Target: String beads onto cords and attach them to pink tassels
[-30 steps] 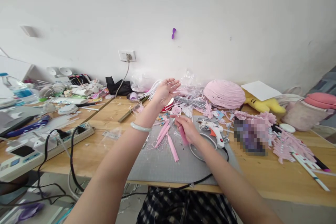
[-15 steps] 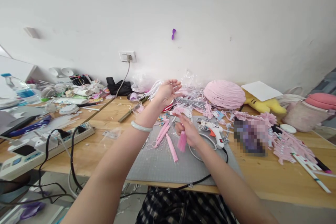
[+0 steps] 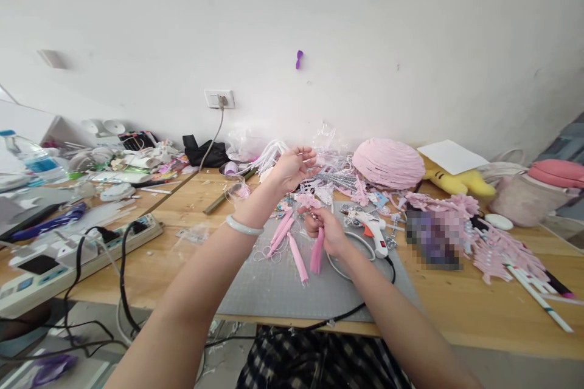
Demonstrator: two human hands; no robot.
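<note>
My right hand (image 3: 329, 231) is closed around a pink tassel (image 3: 316, 252), whose strands hang down below the fingers. Small beads and a pink piece (image 3: 308, 200) show at the top of that hand. Higher and farther back, my left hand (image 3: 295, 168) is raised with its fingers loosely bent and apart from the thumb. No thing can be made out in it. Beneath the hands, on a grey cutting mat (image 3: 274, 292), lie more pink tassels (image 3: 298, 258) with thin loops of thread. A white glue gun (image 3: 376, 236) with an orange trigger rests right of my right hand.
A large pink roll (image 3: 389, 164) and a yellow plush toy (image 3: 460, 182) stand at the back right. Pink trim (image 3: 506, 252) and pens lie rightward. On the left are a power strip (image 3: 82, 267) with black cables and a water bottle (image 3: 34, 158).
My left hand has moved slightly down, and its fingers are more bent. The tassel in my right hand now hangs straighter and lower, and the pink piece above that hand shows more clearly.
</note>
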